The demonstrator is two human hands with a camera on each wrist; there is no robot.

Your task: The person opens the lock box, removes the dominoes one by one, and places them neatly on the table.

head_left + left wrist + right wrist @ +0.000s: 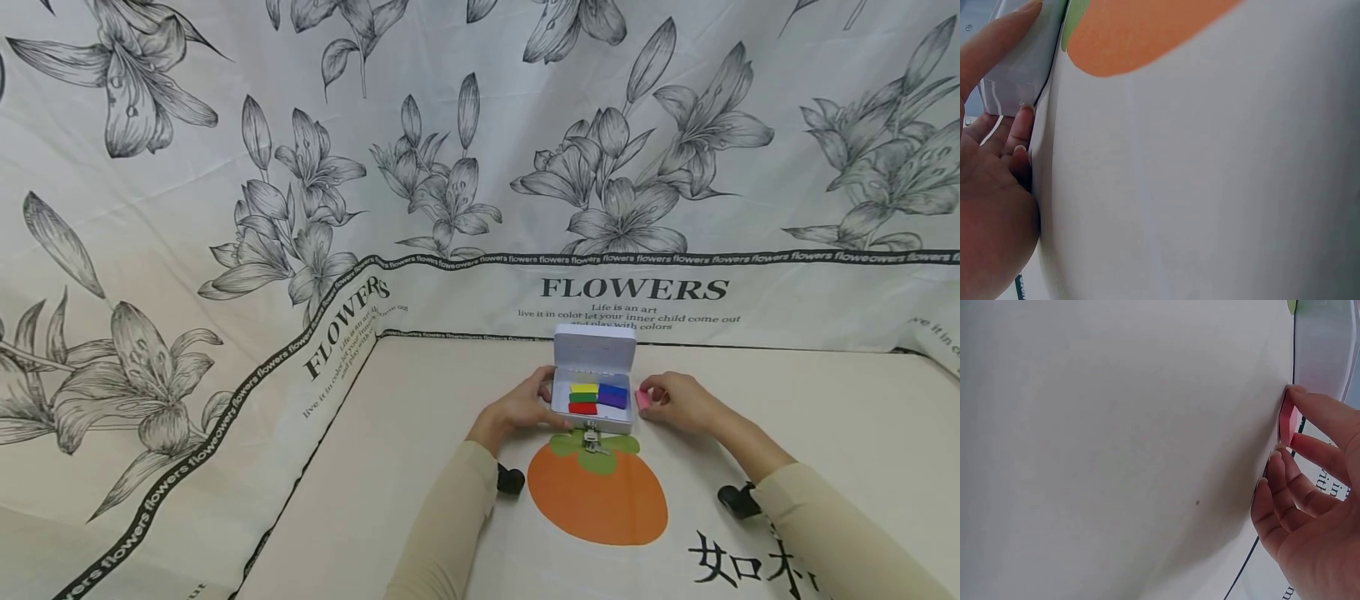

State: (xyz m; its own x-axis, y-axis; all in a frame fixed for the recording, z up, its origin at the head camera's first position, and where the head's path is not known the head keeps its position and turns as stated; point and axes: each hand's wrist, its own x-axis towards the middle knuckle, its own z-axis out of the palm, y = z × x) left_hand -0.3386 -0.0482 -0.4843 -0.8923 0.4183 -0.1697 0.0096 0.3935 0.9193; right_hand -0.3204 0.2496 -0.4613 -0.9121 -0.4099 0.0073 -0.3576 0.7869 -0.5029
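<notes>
only the head view shows coloured blocks (pixel 612 397) in a white open-lidded box (pixel 592 350) near the table (pixel 435 400) edge farthest away; left hand (pixel 519 408) grips it, right hand (pixel 681 403) pinches a pink block (pixel 643 400) beside it.

Wall cloth (pixel 457 300): "FLOWERS" above "Life is an art live it in color let your inner child come out". Black band (pixel 570 260): "flowers", repeated. Table cover (pixel 615 575): "如"; further character partly covered.
</notes>
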